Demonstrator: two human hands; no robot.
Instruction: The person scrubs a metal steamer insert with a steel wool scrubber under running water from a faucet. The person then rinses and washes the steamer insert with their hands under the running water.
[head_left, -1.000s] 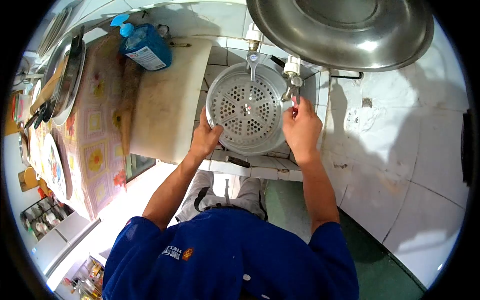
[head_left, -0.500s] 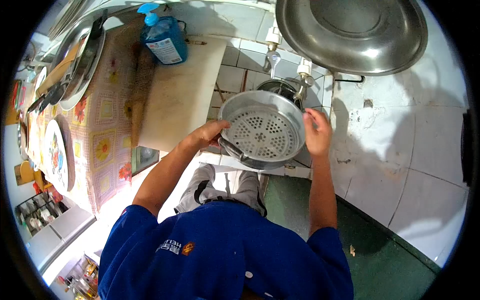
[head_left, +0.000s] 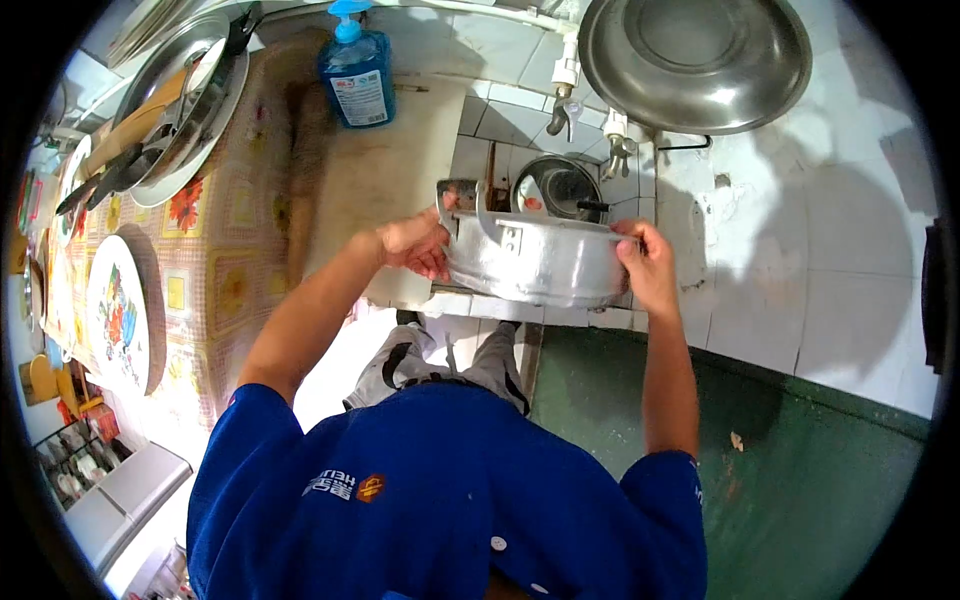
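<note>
A silvery aluminium steamer basket [head_left: 545,262] is held up over the tiled sink, tipped so its outer wall faces me and its perforated bottom is out of sight. My left hand [head_left: 415,245] grips its left side beside an upright looped handle [head_left: 487,215], with some fingers behind the metal. On the opposite side, my right hand [head_left: 648,265] is closed on the rim, thumb and fingers pinching the edge. Just beyond the basket, a round metal pot [head_left: 558,182] with a black handle sits in the sink, partly covered by the basket.
Two taps [head_left: 618,150] project from the wall behind the sink. A large metal basin [head_left: 695,65] hangs at upper right. To the left are a pale board [head_left: 370,185], a blue soap bottle [head_left: 360,80], and a cloth-covered table [head_left: 180,270] with pans and plates.
The steamer basket has been tipped from showing its perforated inside to showing its outer wall. Both hands keep hold of it. The pot behind has come more into view.
</note>
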